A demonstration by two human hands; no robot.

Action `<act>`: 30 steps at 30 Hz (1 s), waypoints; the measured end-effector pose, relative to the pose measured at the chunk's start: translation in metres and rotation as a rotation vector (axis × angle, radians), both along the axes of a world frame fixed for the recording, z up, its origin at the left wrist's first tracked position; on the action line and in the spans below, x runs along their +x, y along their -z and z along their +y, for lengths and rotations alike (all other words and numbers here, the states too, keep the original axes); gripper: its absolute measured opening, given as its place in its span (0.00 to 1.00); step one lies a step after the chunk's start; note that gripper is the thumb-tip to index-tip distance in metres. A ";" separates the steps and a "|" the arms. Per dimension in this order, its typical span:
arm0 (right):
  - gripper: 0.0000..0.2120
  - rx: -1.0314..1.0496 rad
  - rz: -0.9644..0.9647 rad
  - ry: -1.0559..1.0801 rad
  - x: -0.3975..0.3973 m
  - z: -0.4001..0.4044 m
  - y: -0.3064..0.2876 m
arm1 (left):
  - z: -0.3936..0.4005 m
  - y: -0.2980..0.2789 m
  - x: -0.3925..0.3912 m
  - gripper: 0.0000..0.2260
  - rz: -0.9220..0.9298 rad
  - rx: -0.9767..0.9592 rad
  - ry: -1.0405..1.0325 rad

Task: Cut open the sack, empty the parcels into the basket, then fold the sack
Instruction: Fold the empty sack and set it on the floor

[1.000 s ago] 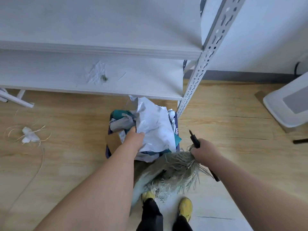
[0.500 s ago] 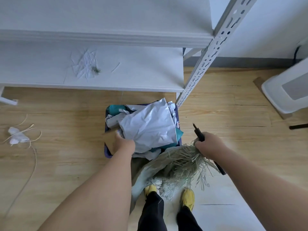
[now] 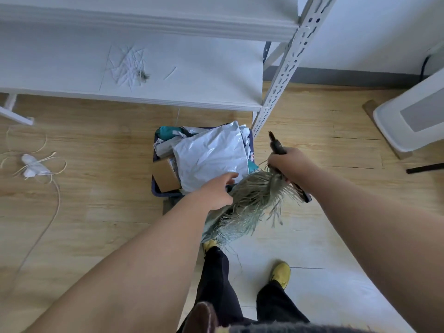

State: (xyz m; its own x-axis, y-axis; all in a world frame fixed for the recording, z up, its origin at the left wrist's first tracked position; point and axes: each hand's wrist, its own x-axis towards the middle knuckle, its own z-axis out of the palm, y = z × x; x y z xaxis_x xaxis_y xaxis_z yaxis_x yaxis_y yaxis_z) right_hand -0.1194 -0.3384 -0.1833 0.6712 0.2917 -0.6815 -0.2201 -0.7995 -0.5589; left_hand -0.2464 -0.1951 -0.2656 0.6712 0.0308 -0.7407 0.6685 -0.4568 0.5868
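A: Right hand (image 3: 289, 165) status?
B: Clenched around the frayed sack (image 3: 249, 203) and a dark cutter (image 3: 277, 147).
A: Left hand (image 3: 216, 191)?
B: Fingers loosely extended beside that grip, over the parcels (image 3: 211, 157) in the basket (image 3: 165, 193).

One head-worn camera, looking steeply down from standing height.

The single wide-angle view faces forward and down past both bare forearms to the pale wooden plank floor (image 3: 96, 188), close over the dark blue basket of parcels (image 3: 165, 193) and the person's yellow shoes (image 3: 281, 273); white metal shelving (image 3: 192, 68) fills its upper part.
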 end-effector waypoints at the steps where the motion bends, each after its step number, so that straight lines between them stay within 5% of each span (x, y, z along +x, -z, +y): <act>1: 0.09 0.041 0.012 0.005 -0.001 -0.007 -0.007 | -0.012 -0.005 -0.001 0.36 -0.016 0.041 0.038; 7: 0.02 0.236 0.085 0.161 0.006 -0.095 -0.041 | -0.096 -0.001 -0.013 0.39 0.010 0.229 0.049; 11: 0.04 0.330 -0.038 0.542 0.031 -0.178 -0.070 | -0.156 0.001 -0.002 0.18 0.040 0.465 0.086; 13: 0.02 0.246 -0.178 0.562 0.041 -0.217 -0.076 | -0.184 -0.005 0.013 0.14 0.007 0.525 0.073; 16: 0.22 -0.256 -0.368 0.153 0.048 -0.263 -0.072 | -0.223 -0.028 0.047 0.15 -0.051 0.437 0.059; 19: 0.31 -0.508 -0.513 0.131 0.041 -0.284 -0.065 | -0.256 -0.056 0.084 0.14 -0.141 0.345 0.021; 23: 0.29 -0.320 -0.753 0.213 0.038 -0.296 -0.061 | -0.287 -0.085 0.121 0.13 -0.214 0.286 0.046; 26: 0.42 0.012 -0.509 0.158 0.040 -0.298 -0.063 | -0.303 -0.102 0.141 0.05 -0.312 0.077 -0.064; 30: 0.18 0.053 -0.380 0.187 0.045 -0.315 -0.057 | -0.317 -0.117 0.154 0.11 -0.389 -0.155 -0.218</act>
State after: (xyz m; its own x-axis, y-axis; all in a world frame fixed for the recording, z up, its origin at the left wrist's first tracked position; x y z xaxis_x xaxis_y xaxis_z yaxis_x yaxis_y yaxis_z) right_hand -0.0743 -0.6533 -0.1263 0.9165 0.1691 -0.3625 -0.1289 -0.7330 -0.6679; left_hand -0.0926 -0.5119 -0.1482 0.8900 0.1111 -0.4421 0.4559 -0.2170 0.8632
